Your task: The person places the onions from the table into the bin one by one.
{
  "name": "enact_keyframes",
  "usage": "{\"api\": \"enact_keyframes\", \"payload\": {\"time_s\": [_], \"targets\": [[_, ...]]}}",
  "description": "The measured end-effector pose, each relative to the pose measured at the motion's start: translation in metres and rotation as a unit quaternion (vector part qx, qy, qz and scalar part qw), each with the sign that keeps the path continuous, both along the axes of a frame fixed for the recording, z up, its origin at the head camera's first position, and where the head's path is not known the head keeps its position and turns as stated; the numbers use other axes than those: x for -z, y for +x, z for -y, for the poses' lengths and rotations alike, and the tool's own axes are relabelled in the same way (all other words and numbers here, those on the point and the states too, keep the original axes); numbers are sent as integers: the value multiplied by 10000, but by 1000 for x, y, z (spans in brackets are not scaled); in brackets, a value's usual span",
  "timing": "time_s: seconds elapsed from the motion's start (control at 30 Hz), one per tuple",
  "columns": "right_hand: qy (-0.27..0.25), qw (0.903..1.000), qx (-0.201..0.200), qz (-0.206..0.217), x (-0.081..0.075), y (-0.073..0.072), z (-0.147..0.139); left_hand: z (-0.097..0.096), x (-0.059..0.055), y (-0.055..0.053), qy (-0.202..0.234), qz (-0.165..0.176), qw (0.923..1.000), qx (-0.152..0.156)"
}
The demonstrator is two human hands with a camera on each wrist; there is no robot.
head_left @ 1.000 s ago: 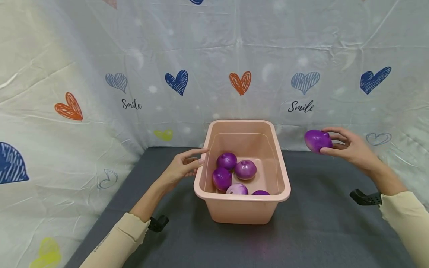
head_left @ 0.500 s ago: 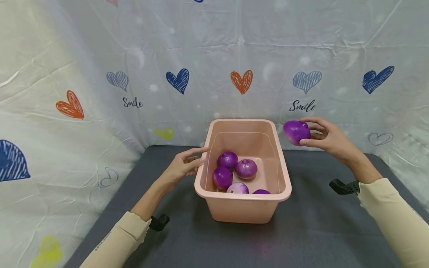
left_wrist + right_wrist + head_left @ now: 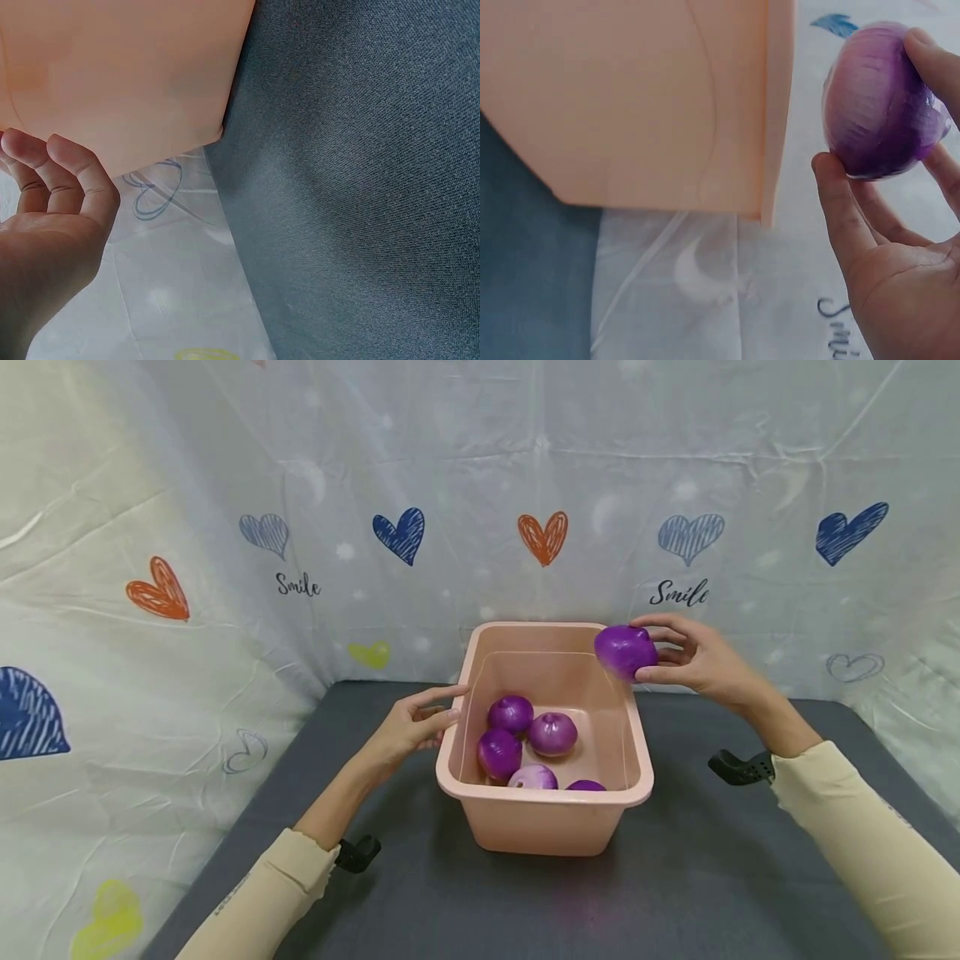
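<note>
A peach plastic tub (image 3: 543, 822) stands on the dark table with several purple onions in it, among them a darker onion (image 3: 499, 754), a paler purple onion (image 3: 552, 734) and a whitish onion (image 3: 533, 777). My left hand (image 3: 401, 731) holds the tub's left rim, with fingertips over the edge; in the left wrist view its other fingers (image 3: 76, 169) curl beside the outer wall. Above the tub's far right corner, my right hand (image 3: 701, 660) grips another onion (image 3: 625, 652) between thumb and fingers. This onion (image 3: 877, 105) shows a pale side in the right wrist view.
The dark grey cloth (image 3: 480, 910) covers the table under the tub. A white curtain (image 3: 465, 443) printed with hearts and "Smile" hangs behind and along the left side. Black straps (image 3: 738, 768) sit at the wrists.
My right hand has carried its onion leftward and slightly upward, from right of the tub to over its far right corner. The left hand has stayed at the rim.
</note>
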State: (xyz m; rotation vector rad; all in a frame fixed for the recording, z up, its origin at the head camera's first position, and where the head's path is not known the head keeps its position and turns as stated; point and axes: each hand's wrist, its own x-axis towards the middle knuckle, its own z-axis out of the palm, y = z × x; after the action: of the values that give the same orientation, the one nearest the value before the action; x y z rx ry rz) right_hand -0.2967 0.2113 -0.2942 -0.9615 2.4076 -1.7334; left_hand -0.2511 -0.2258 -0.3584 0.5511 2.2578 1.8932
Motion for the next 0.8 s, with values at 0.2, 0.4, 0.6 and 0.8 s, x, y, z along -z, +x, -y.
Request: {"api": "enact_keyframes", "payload": {"time_s": [0.2, 0.4, 0.6, 0.8], "targets": [[-53, 9995, -305, -46, -3, 0, 15, 1, 0, 1, -16, 7, 10000, -15], [-67, 9985, -539, -12, -4, 1, 22, -3, 1, 1, 12, 30, 10000, -31], [-364, 9957, -853, 27, 2, 0, 16, -7, 3, 1, 7, 3, 10000, 7], [-359, 9986, -366, -95, 14, 4, -11, -9, 5, 2, 66, 5, 10000, 13]]}}
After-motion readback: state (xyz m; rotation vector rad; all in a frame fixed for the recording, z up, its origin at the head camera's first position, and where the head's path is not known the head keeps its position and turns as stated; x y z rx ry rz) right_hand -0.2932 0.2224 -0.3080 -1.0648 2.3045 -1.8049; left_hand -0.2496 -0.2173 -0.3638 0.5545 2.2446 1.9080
